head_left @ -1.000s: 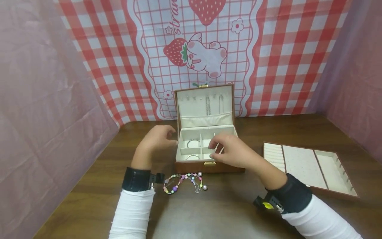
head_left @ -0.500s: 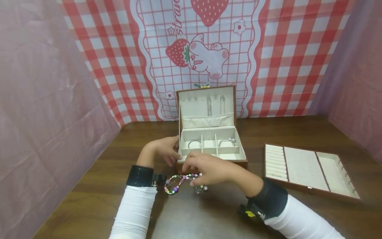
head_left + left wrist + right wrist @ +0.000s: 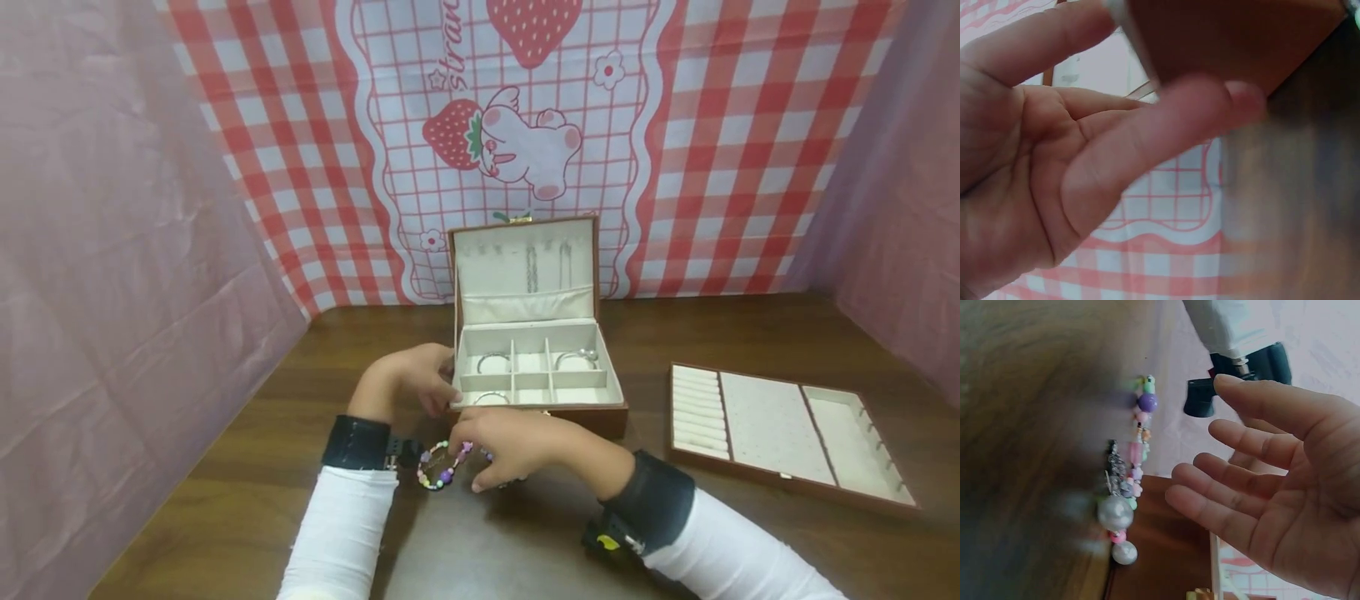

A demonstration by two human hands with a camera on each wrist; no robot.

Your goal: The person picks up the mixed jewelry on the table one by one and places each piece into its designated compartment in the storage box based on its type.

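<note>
In the head view, a brown jewelry box [image 3: 592, 422] stands with its lid raised, its cream inside split into compartments. Silver bangles [image 3: 493, 356] lie in some of them. My left hand [image 3: 416, 375] rests its fingers against the box's left side near the front corner; in the left wrist view its fingers [image 3: 1141, 134] are nearly straight. Pastel beaded jewelry [image 3: 446, 477] lies on the table before the box. Over it hovers my right hand [image 3: 517, 442], partly hiding it. The right wrist view shows this hand's spread fingers holding nothing, beside the beads and pearls [image 3: 1115, 514].
A brown-edged jewelry tray [image 3: 772, 425] with ring rolls and a long side section lies to the right on the wooden table [image 3: 510, 550]. Thin chains [image 3: 532, 268] hang inside the lid. Behind stands a red checked strawberry cloth [image 3: 705, 167], with pink drapes [image 3: 202, 250] at both sides.
My right hand has left the box's compartments and come forward and left, down over the beaded jewelry. My left hand has moved slightly forward onto the box's left side.
</note>
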